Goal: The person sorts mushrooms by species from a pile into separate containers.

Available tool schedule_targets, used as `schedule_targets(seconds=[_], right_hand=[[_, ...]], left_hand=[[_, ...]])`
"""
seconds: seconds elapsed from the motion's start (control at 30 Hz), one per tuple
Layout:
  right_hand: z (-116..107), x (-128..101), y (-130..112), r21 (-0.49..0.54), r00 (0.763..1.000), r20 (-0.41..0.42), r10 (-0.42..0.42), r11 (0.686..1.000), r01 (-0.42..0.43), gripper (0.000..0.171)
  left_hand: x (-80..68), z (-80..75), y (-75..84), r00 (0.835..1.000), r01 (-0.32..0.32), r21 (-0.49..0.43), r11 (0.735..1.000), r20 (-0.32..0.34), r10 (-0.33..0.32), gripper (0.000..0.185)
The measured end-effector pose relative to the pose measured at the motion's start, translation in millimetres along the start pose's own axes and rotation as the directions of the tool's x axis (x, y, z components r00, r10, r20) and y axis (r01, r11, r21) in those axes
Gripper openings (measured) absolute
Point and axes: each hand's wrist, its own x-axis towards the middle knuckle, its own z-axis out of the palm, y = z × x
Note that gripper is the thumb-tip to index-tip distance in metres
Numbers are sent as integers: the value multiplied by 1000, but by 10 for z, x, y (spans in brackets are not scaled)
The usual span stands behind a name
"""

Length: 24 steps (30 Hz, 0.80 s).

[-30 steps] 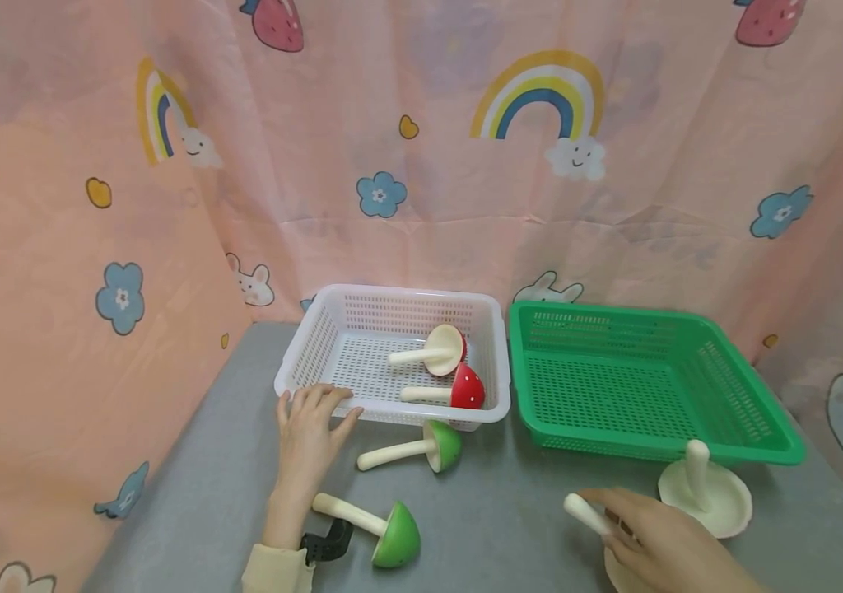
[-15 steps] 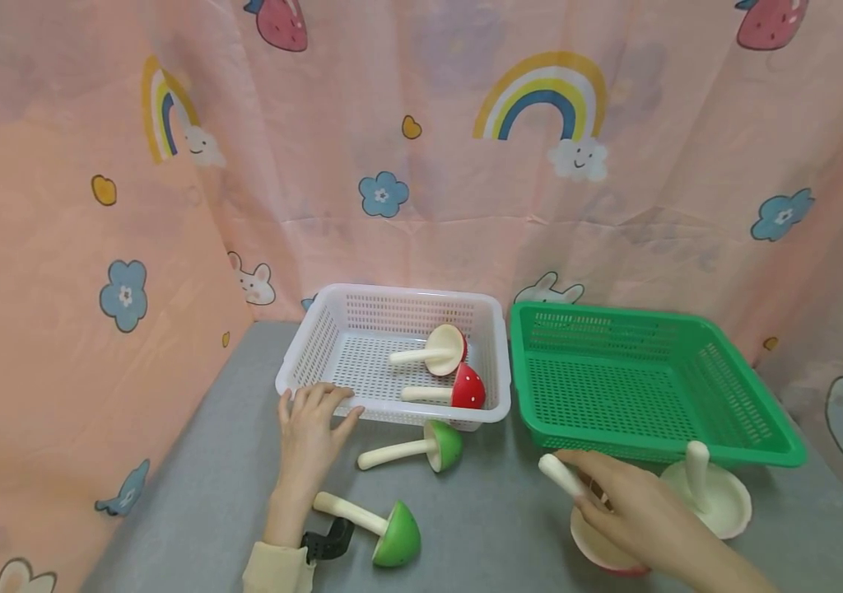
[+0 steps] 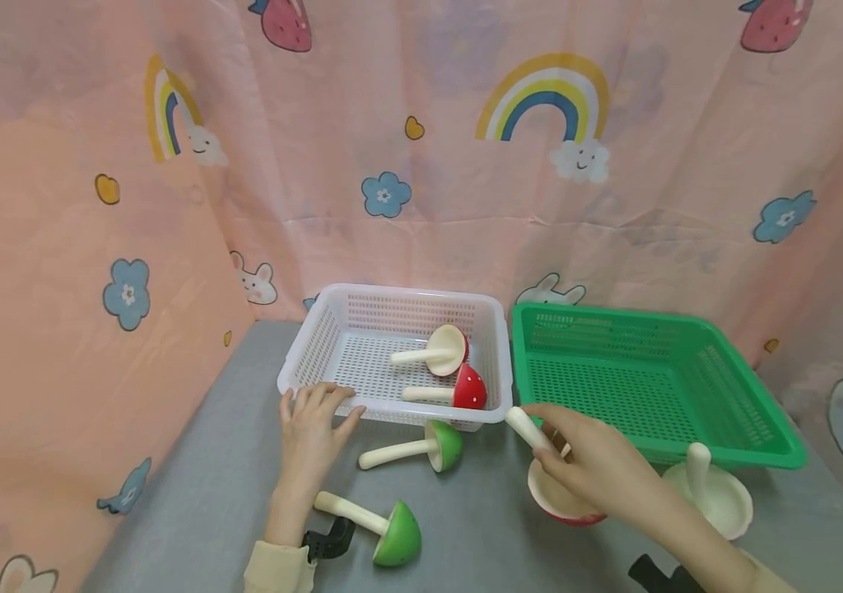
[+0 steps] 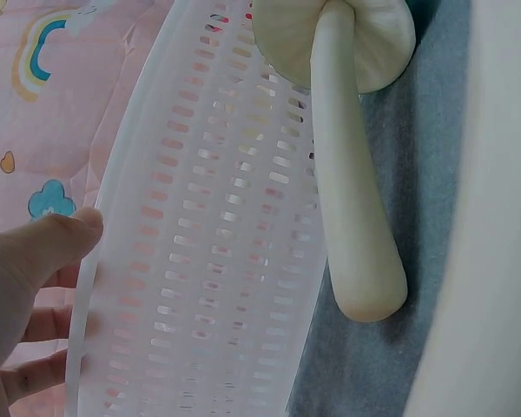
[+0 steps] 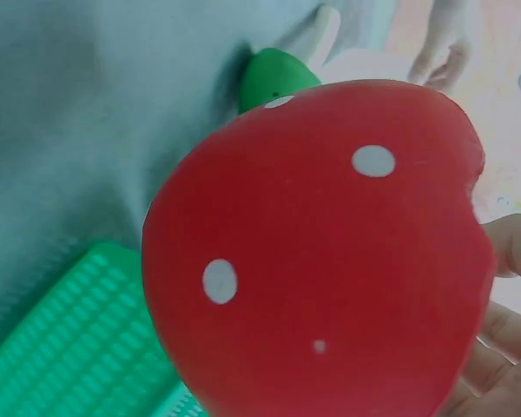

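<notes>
Right hand (image 3: 599, 469) grips the cream stem of a red mushroom (image 3: 562, 498) with white dots, cap down, held above the grey table (image 3: 481, 527) just in front of the green basket (image 3: 644, 387). Left hand (image 3: 312, 432) lies flat and relaxed, fingertips touching the front rim of the white basket (image 3: 392, 329), holding nothing.

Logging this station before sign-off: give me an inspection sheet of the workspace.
Surface: grey table.
Job's things: red spotted mushroom, stem up; white basket containing two mushrooms; green basket, nothing seen inside.
Clutter: two green mushrooms lying on the table; cream mushroom, stem up.
Grippers: right hand grips the red mushroom's stem; left hand rests on the white basket's rim.
Cables: nothing seen.
Surroundings: pink cartoon-print curtain.
</notes>
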Motion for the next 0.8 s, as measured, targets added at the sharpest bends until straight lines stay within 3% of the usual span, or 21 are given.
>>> schedule_targets(seconds=[0.47,0.8], right_hand=[[4,383,-190,81,1000,-9,-16,997,16,44],[54,704,-293,167,996,-63,-55,984,65,43]], left_hand=[[6,10,1,1000,8,6,1000,7,-8,26],[1,6,2,1000,16,7,1000,18,-17,24]])
